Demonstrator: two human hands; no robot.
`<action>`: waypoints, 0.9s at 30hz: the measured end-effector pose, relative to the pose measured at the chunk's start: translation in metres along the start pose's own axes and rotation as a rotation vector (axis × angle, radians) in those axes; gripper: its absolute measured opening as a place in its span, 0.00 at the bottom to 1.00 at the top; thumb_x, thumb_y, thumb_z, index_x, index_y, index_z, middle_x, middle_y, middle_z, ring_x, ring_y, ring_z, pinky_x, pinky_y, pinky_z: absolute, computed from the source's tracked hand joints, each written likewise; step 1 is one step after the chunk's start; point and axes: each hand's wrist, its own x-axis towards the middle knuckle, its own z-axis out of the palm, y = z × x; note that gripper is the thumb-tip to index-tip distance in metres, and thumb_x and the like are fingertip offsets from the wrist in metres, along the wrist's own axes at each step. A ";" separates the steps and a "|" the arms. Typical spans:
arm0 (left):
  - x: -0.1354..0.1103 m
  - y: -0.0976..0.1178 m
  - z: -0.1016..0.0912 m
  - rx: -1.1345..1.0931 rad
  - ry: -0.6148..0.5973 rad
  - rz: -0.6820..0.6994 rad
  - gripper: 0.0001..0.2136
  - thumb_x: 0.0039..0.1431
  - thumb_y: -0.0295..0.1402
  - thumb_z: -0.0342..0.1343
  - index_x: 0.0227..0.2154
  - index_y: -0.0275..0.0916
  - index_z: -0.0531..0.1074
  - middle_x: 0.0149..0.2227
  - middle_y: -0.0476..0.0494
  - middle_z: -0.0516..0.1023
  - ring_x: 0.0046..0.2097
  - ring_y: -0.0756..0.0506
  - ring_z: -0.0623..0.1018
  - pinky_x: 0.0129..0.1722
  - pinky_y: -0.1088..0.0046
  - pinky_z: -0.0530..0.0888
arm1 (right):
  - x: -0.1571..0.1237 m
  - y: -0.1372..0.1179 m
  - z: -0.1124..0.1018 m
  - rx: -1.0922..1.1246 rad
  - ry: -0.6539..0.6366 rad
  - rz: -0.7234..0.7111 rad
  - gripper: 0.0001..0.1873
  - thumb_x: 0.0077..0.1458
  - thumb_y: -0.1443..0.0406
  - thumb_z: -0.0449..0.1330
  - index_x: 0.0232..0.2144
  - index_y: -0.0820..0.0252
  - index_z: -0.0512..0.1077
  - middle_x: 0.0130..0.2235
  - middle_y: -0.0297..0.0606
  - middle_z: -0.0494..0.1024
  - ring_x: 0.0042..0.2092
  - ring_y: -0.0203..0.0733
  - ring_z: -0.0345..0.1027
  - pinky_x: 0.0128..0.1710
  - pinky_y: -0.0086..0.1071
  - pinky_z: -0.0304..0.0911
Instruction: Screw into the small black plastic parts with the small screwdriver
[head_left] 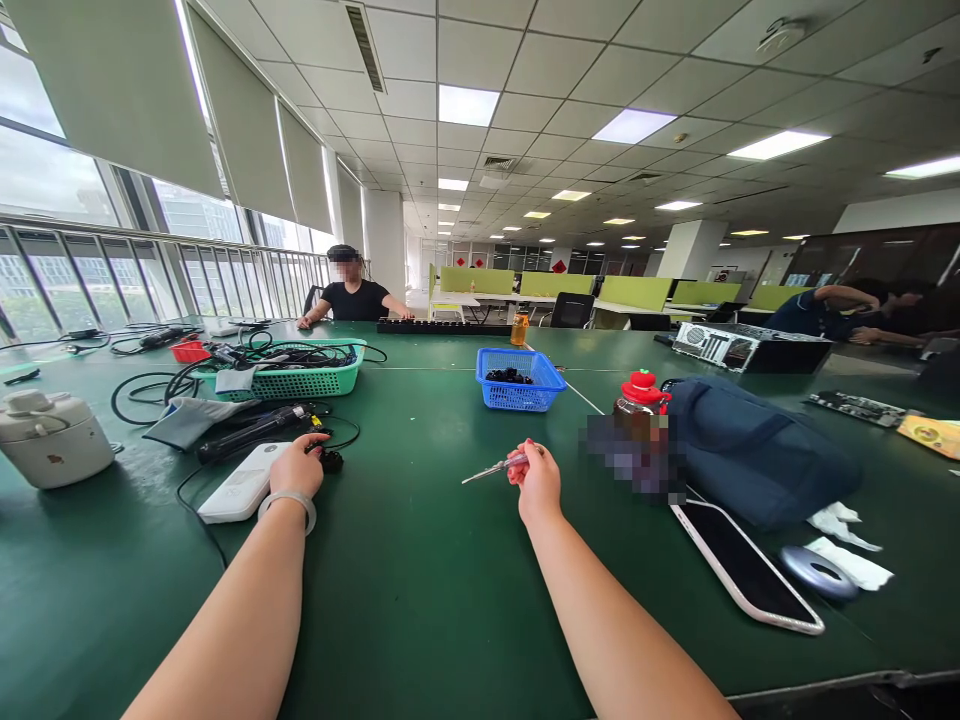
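Right hand point(534, 478): is gripping a screwdriver point(495, 467) over the middle of the table point(420, 560), tip pointing toward the left edge.
Left hand point(300, 465): is resting curled on a small black part point(331, 461) beside a white box point(241, 485); I cannot tell whether it is gripping.
Blue basket point(519, 380): is sitting toward the far edge.

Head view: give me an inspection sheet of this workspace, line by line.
Surface: dark green table.
Job's things: screwdriver in right hand; small black plug by left hand, white device beside it.
Clutter: green basket, blue basket, phone, blue bag, tape roll, white pot.
Hands: right hand pinches the screwdriver; left hand touches the plug, grip unclear.
Cables: black cables piled in the green basket, looping onto the table.
Surroundings: open office; seated person at far end, another person leaning at right.
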 end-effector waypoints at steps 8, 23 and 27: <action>0.002 0.000 0.005 -0.067 -0.033 0.069 0.12 0.56 0.23 0.50 0.39 0.40 0.74 0.39 0.41 0.80 0.43 0.43 0.78 0.44 0.69 0.72 | 0.000 -0.001 0.000 -0.007 -0.004 0.004 0.18 0.44 0.53 0.65 0.23 0.59 0.64 0.19 0.30 0.72 0.15 0.31 0.59 0.13 0.25 0.54; 0.001 -0.005 0.010 0.192 -0.081 0.265 0.23 0.51 0.18 0.48 0.45 0.45 0.77 0.52 0.44 0.75 0.48 0.42 0.77 0.49 0.68 0.71 | 0.000 0.001 0.000 -0.013 -0.012 -0.007 0.18 0.44 0.53 0.65 0.24 0.58 0.64 0.19 0.30 0.73 0.15 0.31 0.59 0.13 0.25 0.54; 0.002 -0.005 0.012 0.174 -0.056 0.230 0.22 0.50 0.20 0.51 0.45 0.45 0.77 0.50 0.42 0.78 0.48 0.41 0.77 0.48 0.68 0.72 | 0.000 0.002 0.000 -0.012 -0.010 -0.005 0.18 0.43 0.53 0.65 0.24 0.58 0.64 0.19 0.30 0.73 0.15 0.31 0.59 0.13 0.25 0.54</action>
